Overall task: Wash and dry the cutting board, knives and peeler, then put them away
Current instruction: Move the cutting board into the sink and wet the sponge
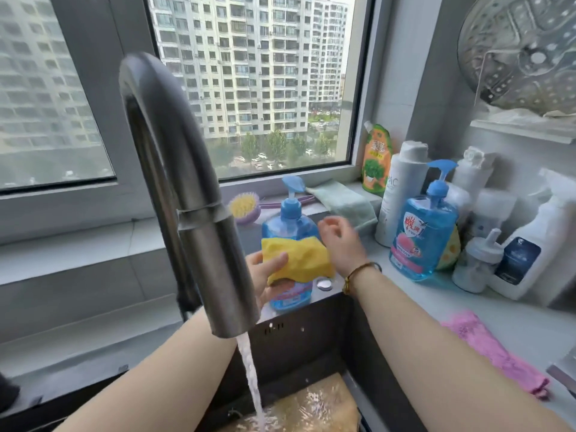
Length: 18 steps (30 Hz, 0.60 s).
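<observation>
My left hand [268, 272] grips a yellow sponge cloth [296, 258] in front of a blue pump bottle of dish soap [288, 226] behind the sink. My right hand [341, 241] hovers beside the bottle's right side, blurred, fingers loosely curled and holding nothing. Water runs from the steel faucet [187, 198] onto a wooden cutting board [308, 406] lying in the dark sink [311, 338]. No knives or peeler are in view.
A second blue soap bottle [424, 232], white bottles [402, 191] and a spray bottle [530, 254] crowd the counter at right. A pink cloth [492, 350] lies on the counter. A brush [244, 207] and green cloth [343, 201] sit on the windowsill.
</observation>
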Available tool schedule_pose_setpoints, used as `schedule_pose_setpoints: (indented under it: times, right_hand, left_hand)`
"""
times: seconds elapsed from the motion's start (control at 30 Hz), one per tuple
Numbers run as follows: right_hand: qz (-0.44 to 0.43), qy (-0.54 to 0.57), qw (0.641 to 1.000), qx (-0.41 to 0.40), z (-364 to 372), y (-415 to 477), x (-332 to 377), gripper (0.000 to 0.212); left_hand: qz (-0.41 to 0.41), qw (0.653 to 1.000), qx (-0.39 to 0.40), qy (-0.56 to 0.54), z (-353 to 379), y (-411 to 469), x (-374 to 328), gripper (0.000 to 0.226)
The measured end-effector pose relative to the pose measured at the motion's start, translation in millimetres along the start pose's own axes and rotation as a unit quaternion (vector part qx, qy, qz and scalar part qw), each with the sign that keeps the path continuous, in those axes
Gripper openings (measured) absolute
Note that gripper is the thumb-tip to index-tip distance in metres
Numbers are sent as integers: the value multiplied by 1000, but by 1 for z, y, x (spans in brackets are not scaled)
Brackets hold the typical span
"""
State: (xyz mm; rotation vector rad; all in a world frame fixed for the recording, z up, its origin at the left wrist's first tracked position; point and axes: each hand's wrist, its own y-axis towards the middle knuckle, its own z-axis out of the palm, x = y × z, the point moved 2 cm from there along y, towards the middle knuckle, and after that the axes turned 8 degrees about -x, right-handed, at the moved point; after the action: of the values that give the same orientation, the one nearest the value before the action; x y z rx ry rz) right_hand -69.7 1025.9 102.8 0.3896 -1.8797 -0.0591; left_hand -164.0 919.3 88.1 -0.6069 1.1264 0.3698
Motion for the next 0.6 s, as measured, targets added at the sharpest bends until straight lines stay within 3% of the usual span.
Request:
schedule_pose_setpoints:
  times: [0.1,0.27,0.37,0.47,0.6]
  right_hand:
    - [-52,51,997,-4,0,36,33,34]
    - [-78,17,986,147,17,68,66,41]
    - [-70,24,972,224,29,70,68,35]
    - [-49,92,966,235,29,72,61,29]
    - [-50,98,964,243,28,71,59,21]
  left_hand:
    - [19,999,0,-34,5,5,-17,15]
    - [32,998,4,-48,10,14,-32,4]
    - [48,998,2,-48,9,22,-35,26]
    - [64,995,11,-71,7,26,-36,20]
    - [62,992,18,-105,8,27,-34,6]
